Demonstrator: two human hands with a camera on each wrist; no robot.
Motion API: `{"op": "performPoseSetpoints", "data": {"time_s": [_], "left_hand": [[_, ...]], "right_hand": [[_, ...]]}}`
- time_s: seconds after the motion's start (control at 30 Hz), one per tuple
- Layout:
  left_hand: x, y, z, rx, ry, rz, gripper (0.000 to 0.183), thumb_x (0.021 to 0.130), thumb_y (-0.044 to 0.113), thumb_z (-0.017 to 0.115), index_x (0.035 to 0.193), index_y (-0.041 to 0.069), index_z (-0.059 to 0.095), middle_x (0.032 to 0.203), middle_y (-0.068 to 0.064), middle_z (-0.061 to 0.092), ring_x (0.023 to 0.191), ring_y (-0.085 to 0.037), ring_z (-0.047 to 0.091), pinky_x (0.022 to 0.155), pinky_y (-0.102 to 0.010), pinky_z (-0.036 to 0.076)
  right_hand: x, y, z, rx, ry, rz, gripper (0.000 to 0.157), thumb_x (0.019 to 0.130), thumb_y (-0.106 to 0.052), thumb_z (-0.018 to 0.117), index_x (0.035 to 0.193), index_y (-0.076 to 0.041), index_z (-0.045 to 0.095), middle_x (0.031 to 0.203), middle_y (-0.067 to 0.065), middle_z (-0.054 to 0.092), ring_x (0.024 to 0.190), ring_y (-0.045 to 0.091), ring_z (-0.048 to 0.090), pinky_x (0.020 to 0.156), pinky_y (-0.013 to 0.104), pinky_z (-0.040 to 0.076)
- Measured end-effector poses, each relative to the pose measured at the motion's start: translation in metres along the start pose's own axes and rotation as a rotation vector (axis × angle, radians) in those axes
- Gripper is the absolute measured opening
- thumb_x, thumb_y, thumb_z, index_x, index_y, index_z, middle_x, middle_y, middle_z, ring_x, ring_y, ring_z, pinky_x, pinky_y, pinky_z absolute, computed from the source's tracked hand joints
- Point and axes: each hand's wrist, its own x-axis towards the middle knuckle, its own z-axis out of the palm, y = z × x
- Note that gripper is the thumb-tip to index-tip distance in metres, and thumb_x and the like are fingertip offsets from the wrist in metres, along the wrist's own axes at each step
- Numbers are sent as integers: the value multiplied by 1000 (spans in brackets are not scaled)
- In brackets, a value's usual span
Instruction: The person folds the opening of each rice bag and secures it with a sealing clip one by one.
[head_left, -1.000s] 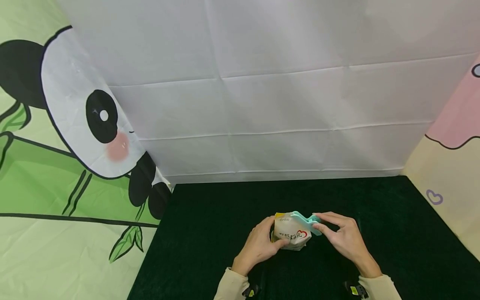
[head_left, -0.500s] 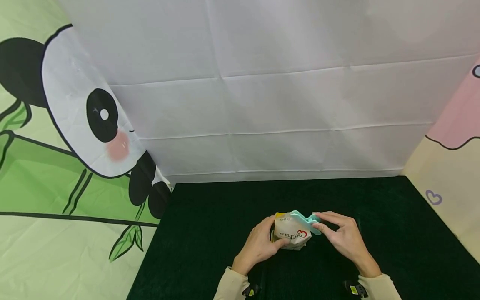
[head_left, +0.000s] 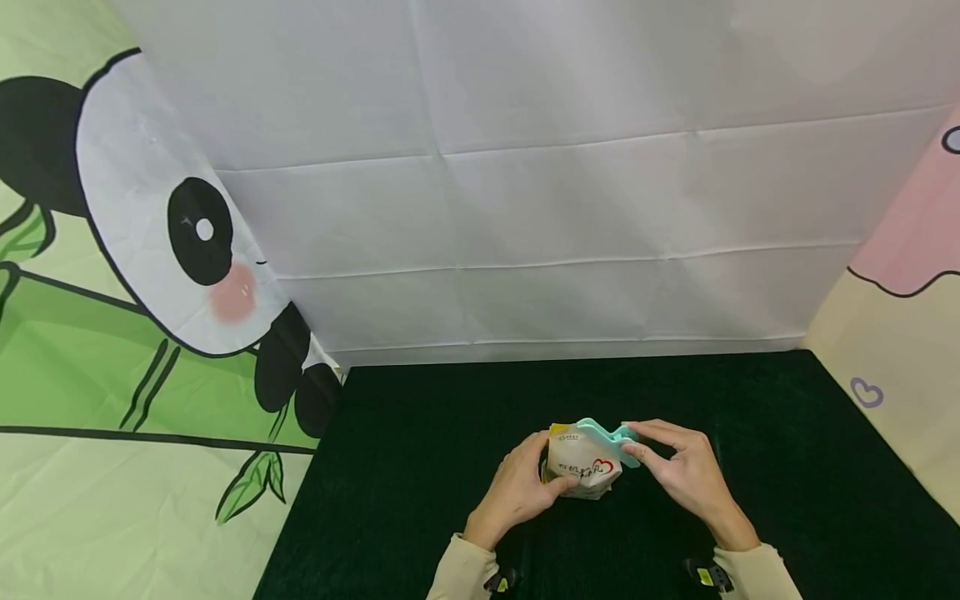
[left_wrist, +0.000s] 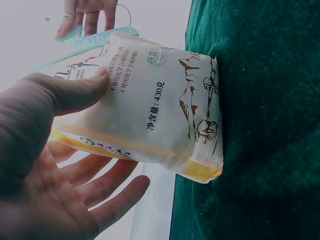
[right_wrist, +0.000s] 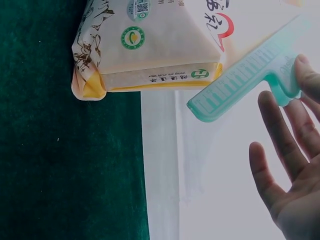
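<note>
A small white food bag (head_left: 581, 457) with yellow edges, printed script and a red heart stands on the dark green cloth. My left hand (head_left: 516, 492) holds its left side, the thumb across the printed face and the fingers behind; in the left wrist view the thumb lies on the bag's panel (left_wrist: 165, 95). With thumb and fingers my right hand (head_left: 688, 471) pinches the handle end of a teal bag clip (head_left: 617, 443). The clip's long ribbed bar (right_wrist: 235, 82) lies along the bag's top. Whether its bars are closed over the bag cannot be told.
The dark green cloth (head_left: 420, 450) covers the table. Behind it hangs a white creased backdrop (head_left: 555, 208). A panda-print sheet (head_left: 142, 217) is on the left and a pink and cream sheet (head_left: 885, 358) on the right.
My right hand and the clip have shifted very slightly left and up at the bag's top. The left hand and the bag look almost the same.
</note>
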Motion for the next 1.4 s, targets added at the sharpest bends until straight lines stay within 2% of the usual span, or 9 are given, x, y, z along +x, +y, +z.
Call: {"op": "performPoseSetpoints", "data": {"time_s": [0.67, 1.1, 1.4], "left_hand": [[0, 1, -1, -4, -11, -1, 69, 95, 47, 78, 154, 22, 51, 146, -2, 62, 132, -24, 62, 112, -55, 50], [-1, 2, -1, 21, -3, 5, 68, 95, 49, 78, 153, 22, 51, 144, -1, 63, 131, -23, 62, 111, -53, 52], [-4, 3, -5, 57, -19, 0, 69, 96, 51, 76, 152, 21, 51, 143, -2, 63, 129, -23, 63, 109, -53, 53]], "right_hand": [[1, -6, 2, 11, 23, 5, 29, 95, -8, 80, 123, -13, 80, 112, 1, 80, 98, -2, 70, 85, 21, 58], [-1, -7, 5, 30, 7, 69, 29, 98, -13, 77, 126, -20, 76, 112, -6, 77, 97, 1, 67, 91, 26, 54], [-3, -8, 5, 27, -6, 90, 32, 98, -16, 78, 130, -19, 74, 112, -4, 77, 97, 2, 67, 87, 26, 55]]}}
